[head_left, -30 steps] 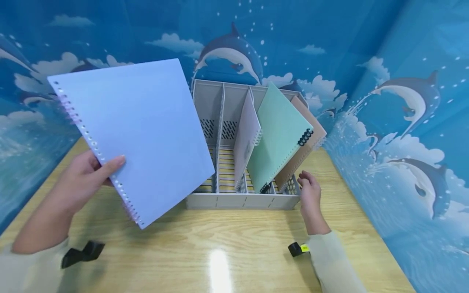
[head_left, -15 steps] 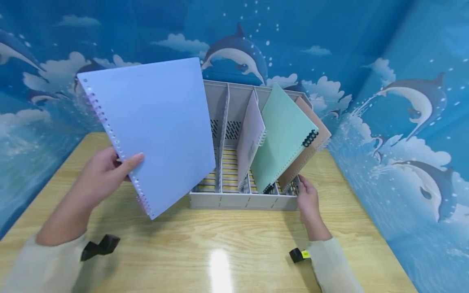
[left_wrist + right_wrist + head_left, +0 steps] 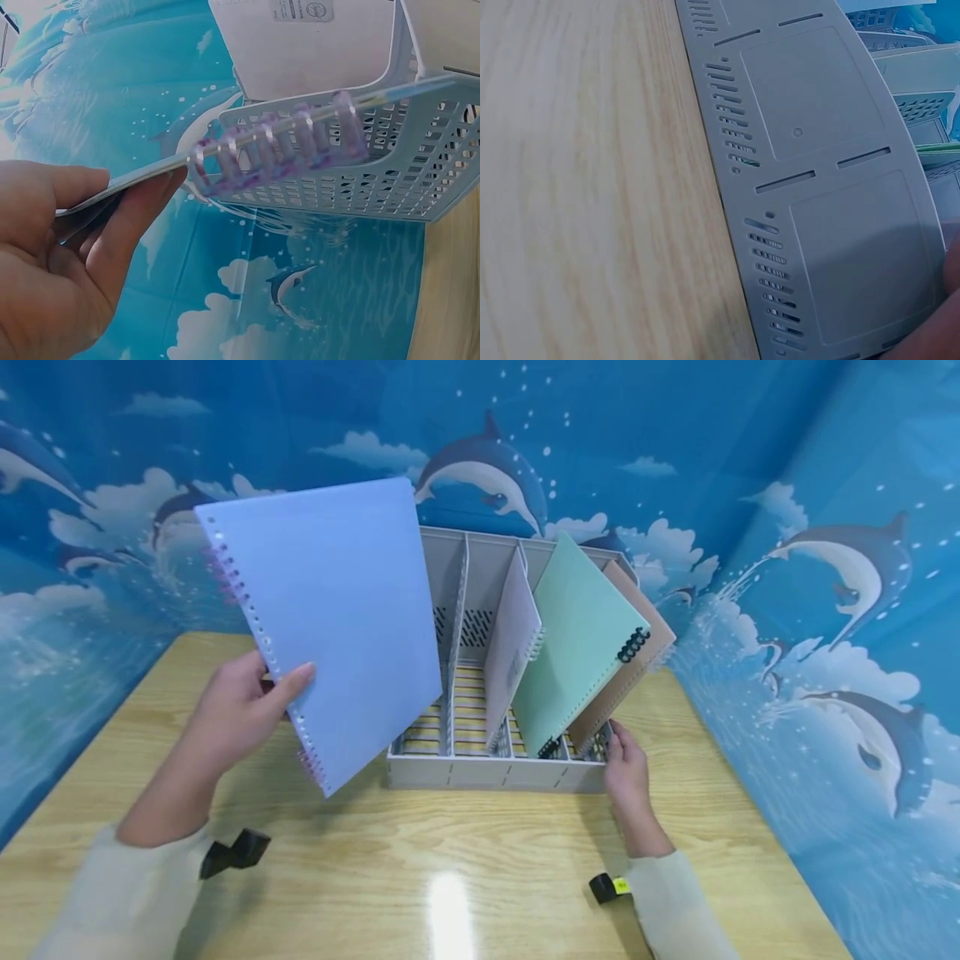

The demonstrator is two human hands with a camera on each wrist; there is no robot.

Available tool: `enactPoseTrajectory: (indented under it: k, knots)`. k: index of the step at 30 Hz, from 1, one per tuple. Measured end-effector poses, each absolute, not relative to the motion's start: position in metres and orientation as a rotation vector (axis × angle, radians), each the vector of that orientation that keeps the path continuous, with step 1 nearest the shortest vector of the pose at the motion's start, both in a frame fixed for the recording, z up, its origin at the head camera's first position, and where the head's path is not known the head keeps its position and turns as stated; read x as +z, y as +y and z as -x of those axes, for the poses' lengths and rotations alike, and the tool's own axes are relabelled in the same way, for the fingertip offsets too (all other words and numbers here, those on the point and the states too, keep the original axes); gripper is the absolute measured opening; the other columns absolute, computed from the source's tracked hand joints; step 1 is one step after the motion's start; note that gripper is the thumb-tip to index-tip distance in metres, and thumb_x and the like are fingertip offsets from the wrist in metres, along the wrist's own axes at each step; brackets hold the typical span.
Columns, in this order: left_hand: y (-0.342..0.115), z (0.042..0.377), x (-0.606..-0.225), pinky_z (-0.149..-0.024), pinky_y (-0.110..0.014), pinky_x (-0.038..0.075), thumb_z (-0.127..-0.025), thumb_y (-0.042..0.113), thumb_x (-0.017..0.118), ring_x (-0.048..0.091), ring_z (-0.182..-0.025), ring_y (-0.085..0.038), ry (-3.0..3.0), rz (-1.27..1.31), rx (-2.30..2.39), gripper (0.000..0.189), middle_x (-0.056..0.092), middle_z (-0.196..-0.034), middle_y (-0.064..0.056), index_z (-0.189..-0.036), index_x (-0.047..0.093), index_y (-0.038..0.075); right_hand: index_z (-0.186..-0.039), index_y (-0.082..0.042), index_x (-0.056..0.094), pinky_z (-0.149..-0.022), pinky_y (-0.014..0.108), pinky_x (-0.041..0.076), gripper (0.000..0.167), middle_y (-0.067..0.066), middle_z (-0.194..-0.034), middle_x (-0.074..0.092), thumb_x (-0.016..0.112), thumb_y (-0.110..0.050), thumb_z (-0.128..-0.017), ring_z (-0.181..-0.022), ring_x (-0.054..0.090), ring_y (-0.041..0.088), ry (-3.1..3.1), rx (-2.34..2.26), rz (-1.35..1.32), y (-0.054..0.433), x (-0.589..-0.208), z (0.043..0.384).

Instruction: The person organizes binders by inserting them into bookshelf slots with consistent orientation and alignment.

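My left hand (image 3: 238, 714) pinches a blue spiral notebook (image 3: 337, 602) by its bound edge, thumb on the cover. Tilted in the air, it covers the left part of a grey file rack (image 3: 495, 774). The left wrist view shows the purple spiral binding (image 3: 277, 146) beside the fingers. At the rack's front right corner, my right hand (image 3: 628, 770) grips the side wall; only its fingertips (image 3: 930, 330) reach into the right wrist view. Standing in the rack's slots are a pale lilac notebook (image 3: 512, 652), a green notebook (image 3: 577, 639) and a brown notebook (image 3: 648, 627).
The rack stands on a light wooden table (image 3: 390, 877). Thin dividers (image 3: 453, 652) separate its slots. Behind and to the right hangs a blue dolphin-print backdrop (image 3: 810, 568). A black wrist-worn device (image 3: 236, 853) sits at the left sleeve.
My left hand has carried the blue notebook to the right, over the rack's left slots. My right hand has moved in to the rack's right corner and now grips it.
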State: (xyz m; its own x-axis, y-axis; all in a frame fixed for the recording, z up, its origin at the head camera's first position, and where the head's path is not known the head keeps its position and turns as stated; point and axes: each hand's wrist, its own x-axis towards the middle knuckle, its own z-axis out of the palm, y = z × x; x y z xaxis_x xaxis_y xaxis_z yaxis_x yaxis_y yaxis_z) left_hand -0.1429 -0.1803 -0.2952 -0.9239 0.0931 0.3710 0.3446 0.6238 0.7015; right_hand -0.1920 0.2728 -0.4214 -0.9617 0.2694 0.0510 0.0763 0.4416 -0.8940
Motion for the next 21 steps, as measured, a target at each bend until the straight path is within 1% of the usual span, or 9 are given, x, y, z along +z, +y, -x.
enactPoseTrajectory:
  k: [4,9,15,21]
  knots:
    - [-0.175,0.149,-0.296,-0.05,-0.026,0.051,-0.103,0.024,0.05,0.056,-0.059,-0.014,-2.533,0.362,-1.203,0.035,0.063,-0.085,-0.018,-0.12,0.058,-0.005,-0.147,0.004,0.035,-0.116,0.049,0.024,0.044,0.024,-0.15,0.035,0.029,-0.013,-0.107,-0.141,0.029,0.038,-2.497,1.505,0.301,0.272,-0.423,0.191]
    - [-0.167,0.156,-0.297,-0.049,-0.027,0.048,-0.103,0.026,0.05,0.056,-0.06,-0.021,-2.528,0.34,-1.2,0.034,0.062,-0.082,-0.017,-0.119,0.059,-0.003,-0.147,0.004,0.035,-0.116,0.048,0.024,0.044,0.024,-0.15,0.036,0.029,-0.013,-0.107,-0.141,0.03,0.038,-2.496,1.493,0.293,0.271,-0.423,0.191]
    - [-0.158,0.163,-0.295,-0.048,-0.026,0.046,-0.102,0.025,0.051,0.053,-0.059,-0.017,-2.52,0.341,-1.23,0.037,0.063,-0.087,-0.02,-0.125,0.057,-0.004,-0.147,0.003,0.036,-0.116,0.048,0.024,0.044,0.025,-0.149,0.036,0.03,-0.013,-0.107,-0.141,0.03,0.038,-2.492,1.481,0.303,0.271,-0.423,0.191]
    - [-0.149,0.168,-0.294,-0.047,-0.025,0.046,-0.101,0.022,0.053,0.053,-0.06,-0.018,-2.498,0.335,-1.216,0.033,0.065,-0.087,-0.022,-0.118,0.059,-0.006,-0.146,0.003,0.037,-0.117,0.048,0.024,0.043,0.023,-0.15,0.037,0.03,-0.013,-0.107,-0.141,0.029,0.037,-2.482,1.488,0.318,0.27,-0.424,0.191]
